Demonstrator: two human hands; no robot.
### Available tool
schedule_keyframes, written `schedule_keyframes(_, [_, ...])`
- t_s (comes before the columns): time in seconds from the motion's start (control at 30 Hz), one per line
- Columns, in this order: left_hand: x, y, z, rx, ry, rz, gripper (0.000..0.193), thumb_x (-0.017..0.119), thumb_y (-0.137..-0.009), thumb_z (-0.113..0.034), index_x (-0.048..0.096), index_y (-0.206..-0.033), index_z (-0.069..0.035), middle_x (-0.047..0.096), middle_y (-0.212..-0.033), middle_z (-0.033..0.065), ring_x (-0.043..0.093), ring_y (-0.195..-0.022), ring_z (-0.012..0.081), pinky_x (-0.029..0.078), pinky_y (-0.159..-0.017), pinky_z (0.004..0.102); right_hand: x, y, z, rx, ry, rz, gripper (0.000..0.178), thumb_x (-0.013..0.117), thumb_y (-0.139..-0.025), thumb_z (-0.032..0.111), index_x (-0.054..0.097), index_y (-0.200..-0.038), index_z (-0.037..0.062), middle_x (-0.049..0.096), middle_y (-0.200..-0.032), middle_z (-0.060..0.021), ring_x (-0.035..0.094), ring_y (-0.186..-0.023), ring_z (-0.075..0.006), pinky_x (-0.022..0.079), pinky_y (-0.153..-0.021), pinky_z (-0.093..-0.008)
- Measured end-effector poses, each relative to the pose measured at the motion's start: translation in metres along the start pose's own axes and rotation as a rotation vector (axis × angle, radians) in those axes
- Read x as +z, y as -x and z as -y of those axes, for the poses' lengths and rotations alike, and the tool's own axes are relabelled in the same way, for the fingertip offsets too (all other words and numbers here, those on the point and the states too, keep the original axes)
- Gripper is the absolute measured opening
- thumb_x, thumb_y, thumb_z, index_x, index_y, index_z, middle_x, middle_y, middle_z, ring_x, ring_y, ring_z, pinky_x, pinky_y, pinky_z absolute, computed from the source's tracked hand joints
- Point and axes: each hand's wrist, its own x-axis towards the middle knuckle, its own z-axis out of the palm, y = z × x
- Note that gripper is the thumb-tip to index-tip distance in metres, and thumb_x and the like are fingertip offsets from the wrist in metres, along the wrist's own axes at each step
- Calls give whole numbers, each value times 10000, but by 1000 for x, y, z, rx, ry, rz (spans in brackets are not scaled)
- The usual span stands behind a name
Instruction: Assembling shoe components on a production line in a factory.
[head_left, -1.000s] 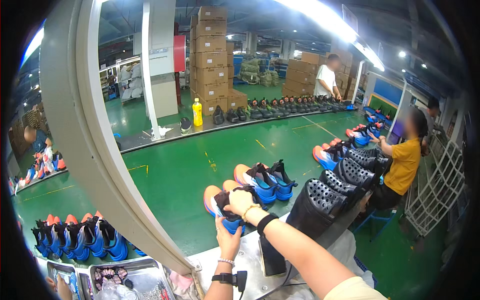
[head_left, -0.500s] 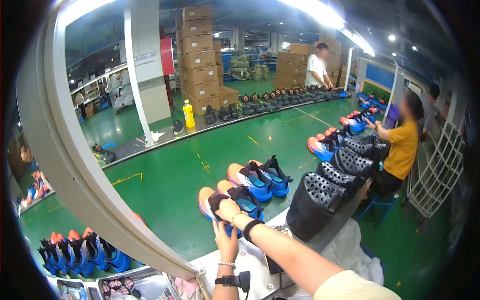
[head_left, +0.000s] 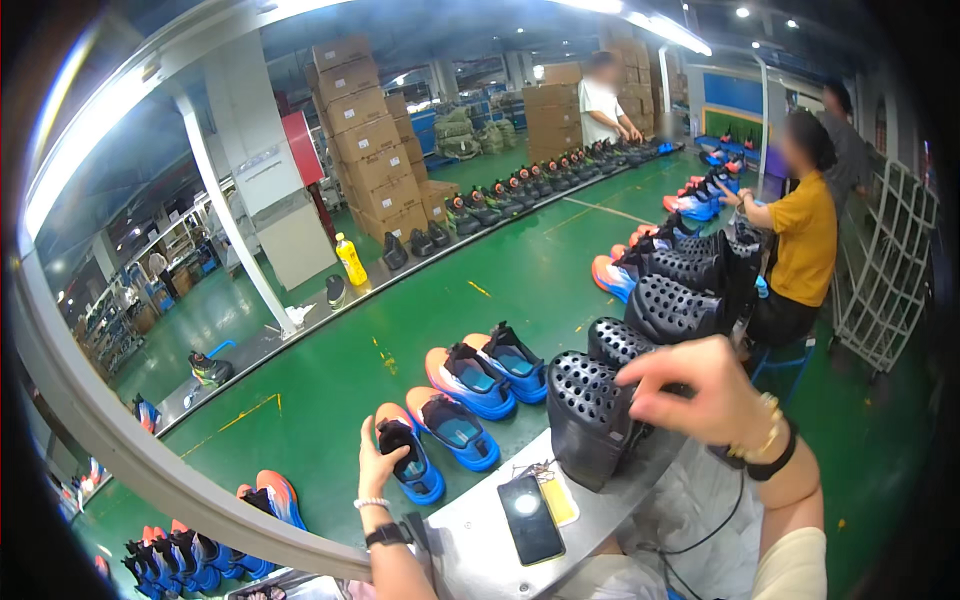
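My left hand grips the nearest orange, white and blue running shoe, its thumb at the dark collar and its fingers along the left side. Just right of it stands a matching shoe. A further pair of running shoes sits behind them on the green bench. My right hand is raised, fingers bent and thumb and forefinger apart, with nothing visible between them. It hangs in front of a row of black containers with perforated tops and hides part of them.
A phone lies on the metal ledge before me. More running shoes stand lower left. Curving across the left is a white frame post. A co-worker in a yellow shirt sits at the right; another person works across the bench.
My right hand has left the shoe and lifted to the right, beside the black containers. My left hand stays at the shoe. The whole view has shifted and tilted.
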Motion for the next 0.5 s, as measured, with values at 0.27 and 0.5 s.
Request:
schedule_keyframes(0.27, [-4,-14,33,-74,-262,203,716,873,-619,-190,587,-1260,-47,696,-1091,157,678,-995,288,520,-909,380,-85,-4,-143,188,338,-641,254,680,-878,146,646,-1083,-1,687,-892,-93,643,-838,-164,492,-795,-309])
schedule_keyframes(0.5, [15,1,-1,-174,-704,-12,570,869,-631,-263,665,-1120,-53,710,-1001,189,686,-929,361,548,-829,433,-98,31,-261,527,218,-461,442,675,-902,287,579,-1220,-5,678,-1060,-172,652,-970,-247,494,-856,-349])
